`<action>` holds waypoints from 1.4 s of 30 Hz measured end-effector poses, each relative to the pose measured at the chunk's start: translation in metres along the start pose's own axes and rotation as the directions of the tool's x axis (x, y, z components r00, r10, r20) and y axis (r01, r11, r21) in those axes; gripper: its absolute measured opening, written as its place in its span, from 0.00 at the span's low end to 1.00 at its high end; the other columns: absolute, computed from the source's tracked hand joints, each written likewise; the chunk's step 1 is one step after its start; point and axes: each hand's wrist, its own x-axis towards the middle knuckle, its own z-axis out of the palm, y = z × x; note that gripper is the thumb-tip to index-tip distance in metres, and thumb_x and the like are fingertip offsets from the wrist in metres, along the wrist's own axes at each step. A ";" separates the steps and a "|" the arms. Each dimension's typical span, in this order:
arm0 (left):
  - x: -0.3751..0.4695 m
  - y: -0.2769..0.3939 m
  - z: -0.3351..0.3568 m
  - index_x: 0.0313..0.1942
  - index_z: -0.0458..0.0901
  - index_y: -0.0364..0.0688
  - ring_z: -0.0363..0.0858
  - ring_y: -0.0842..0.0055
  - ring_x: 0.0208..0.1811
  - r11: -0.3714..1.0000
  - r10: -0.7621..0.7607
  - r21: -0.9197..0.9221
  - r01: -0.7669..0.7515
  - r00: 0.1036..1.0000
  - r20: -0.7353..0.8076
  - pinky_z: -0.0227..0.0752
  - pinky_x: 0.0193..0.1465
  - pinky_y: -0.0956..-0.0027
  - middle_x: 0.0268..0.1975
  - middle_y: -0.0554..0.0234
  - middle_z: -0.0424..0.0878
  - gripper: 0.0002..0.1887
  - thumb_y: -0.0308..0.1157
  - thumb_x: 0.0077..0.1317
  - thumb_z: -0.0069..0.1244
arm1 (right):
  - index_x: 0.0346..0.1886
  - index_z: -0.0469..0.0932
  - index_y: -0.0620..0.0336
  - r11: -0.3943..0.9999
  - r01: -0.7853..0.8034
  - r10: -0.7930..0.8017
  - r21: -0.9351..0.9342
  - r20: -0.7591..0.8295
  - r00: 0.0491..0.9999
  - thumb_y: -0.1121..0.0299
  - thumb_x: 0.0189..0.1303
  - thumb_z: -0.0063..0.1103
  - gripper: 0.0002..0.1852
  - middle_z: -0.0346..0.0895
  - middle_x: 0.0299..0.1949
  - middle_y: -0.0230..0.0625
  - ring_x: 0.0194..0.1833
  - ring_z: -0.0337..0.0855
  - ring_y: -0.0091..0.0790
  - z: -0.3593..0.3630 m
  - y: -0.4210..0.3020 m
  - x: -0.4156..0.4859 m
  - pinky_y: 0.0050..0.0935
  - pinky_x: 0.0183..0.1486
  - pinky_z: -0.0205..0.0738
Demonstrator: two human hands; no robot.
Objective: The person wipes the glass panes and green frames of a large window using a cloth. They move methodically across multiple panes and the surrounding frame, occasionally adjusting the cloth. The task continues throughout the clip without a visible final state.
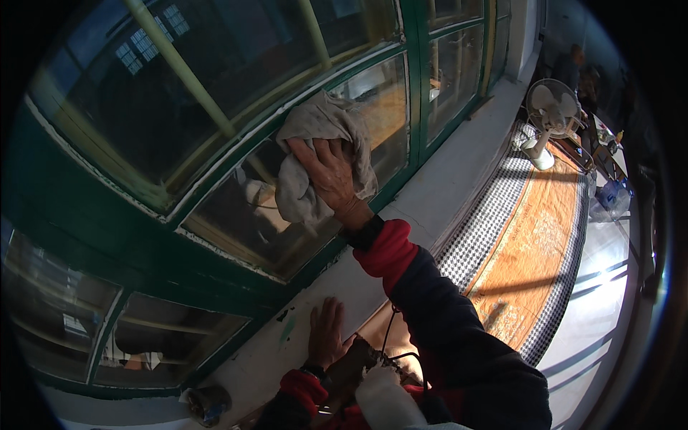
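Note:
With fingers spread, my right hand (332, 174) presses a grey cloth rag (325, 121) against a lower glass pane (244, 209) of the green-framed window (414, 80). The rag bunches up around and above the fingers, covering the middle of that pane. Lower down, my left hand (325, 329) rests flat on the white windowsill (371, 274), holding nothing. A dark band circles the left wrist. Yellowish bars (183, 70) show behind the upper panes.
A dark container (207, 404) stands on the sill at lower left. Below the sill lies an orange blanket with checked borders (521, 252). A standing fan (551, 107) is at its far end. A clear plastic bag (611, 200) lies right. A person (570, 67) is in the background.

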 end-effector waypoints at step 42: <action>-0.001 -0.008 0.019 0.64 0.70 0.40 0.64 0.50 0.68 0.764 -0.174 -0.634 0.123 0.985 -0.019 0.52 0.74 0.47 0.62 0.45 0.74 0.34 0.40 0.58 0.62 | 0.71 0.65 0.52 0.863 -0.475 0.505 -0.172 0.241 0.829 0.55 0.62 0.58 0.34 0.62 0.64 0.56 0.65 0.60 0.66 0.058 -0.120 -0.181 0.65 0.66 0.53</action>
